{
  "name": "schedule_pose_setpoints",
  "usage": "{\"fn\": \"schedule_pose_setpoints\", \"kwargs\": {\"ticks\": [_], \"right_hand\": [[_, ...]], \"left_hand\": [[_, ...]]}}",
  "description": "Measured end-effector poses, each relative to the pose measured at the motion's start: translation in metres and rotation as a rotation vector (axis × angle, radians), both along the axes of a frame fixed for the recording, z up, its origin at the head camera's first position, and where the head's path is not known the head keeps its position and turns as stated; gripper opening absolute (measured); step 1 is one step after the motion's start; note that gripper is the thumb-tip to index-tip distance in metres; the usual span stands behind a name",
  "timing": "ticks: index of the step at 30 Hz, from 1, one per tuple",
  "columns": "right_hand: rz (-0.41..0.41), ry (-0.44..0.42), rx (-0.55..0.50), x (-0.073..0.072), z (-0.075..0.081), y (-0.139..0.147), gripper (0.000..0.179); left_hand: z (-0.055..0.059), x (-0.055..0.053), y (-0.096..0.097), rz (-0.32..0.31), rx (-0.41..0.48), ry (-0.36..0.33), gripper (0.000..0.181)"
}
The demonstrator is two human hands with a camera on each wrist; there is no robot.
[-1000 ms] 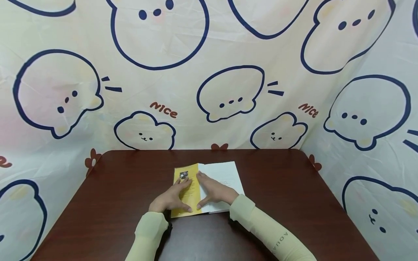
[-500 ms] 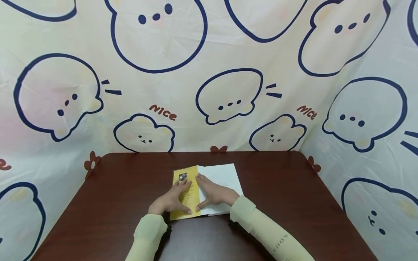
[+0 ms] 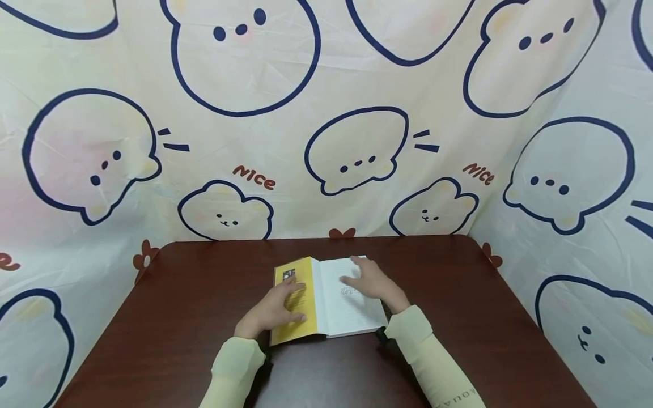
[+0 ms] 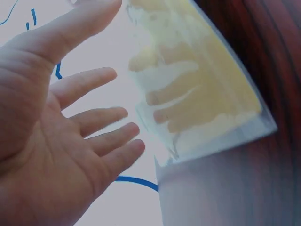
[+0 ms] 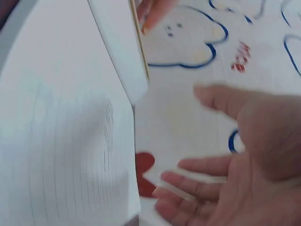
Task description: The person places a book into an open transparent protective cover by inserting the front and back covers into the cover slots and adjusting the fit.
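Over white page (image 3: 349, 316) | right hand (image 3: 376, 281) shifted away from left hand (image 3: 269, 310)

Just behind my bare left hand (image 3: 272, 307) begins a pale yellow-green fabric sleeve (image 3: 224, 390), its end a broad, smooth cuff (image 3: 237, 352) in a slightly greener tint. Behind my bare right hand (image 3: 376, 281) comes a matching pale fabric sleeve (image 3: 440, 362) with a similar wide cuff (image 3: 410, 325); farther from that hand, thin dark capital letters (image 3: 459, 398) mark the cloth. Something small and black (image 3: 381, 335) shows beside this cuff.
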State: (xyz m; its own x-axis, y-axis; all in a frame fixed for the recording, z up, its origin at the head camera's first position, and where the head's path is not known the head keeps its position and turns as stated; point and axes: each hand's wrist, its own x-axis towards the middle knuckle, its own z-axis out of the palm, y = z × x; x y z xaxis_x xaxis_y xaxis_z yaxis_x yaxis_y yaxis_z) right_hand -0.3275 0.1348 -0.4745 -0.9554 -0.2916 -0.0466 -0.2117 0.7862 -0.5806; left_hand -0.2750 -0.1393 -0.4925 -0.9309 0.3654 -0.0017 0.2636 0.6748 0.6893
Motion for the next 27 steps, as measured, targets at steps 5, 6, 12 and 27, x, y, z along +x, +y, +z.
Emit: {"fn": "schedule_pose_setpoints", "kwargs": {"ticks": [5, 6, 12, 27], "right_hand": [[-0.224, -0.055, -0.026, -0.001, -0.003, 0.023, 0.055], [-0.242, -0.076, -0.011, -0.001, -0.004, 0.026, 0.051], [-0.267, -0.169, 0.029, 0.004, -0.009, 0.033, 0.042], [-0.280, -0.201, 0.050, 0.005, -0.005, 0.037, 0.044]], "left_hand": [[0.003, 0.002, 0.011, -0.021, 0.009, 0.056, 0.062], [0.002, 0.003, 0.012, -0.019, 0.002, 0.048, 0.063], [-0.004, 0.004, 0.016, -0.020, -0.028, 0.026, 0.070], [-0.008, 0.002, 0.013, -0.053, -0.048, -0.022, 0.074]]}}
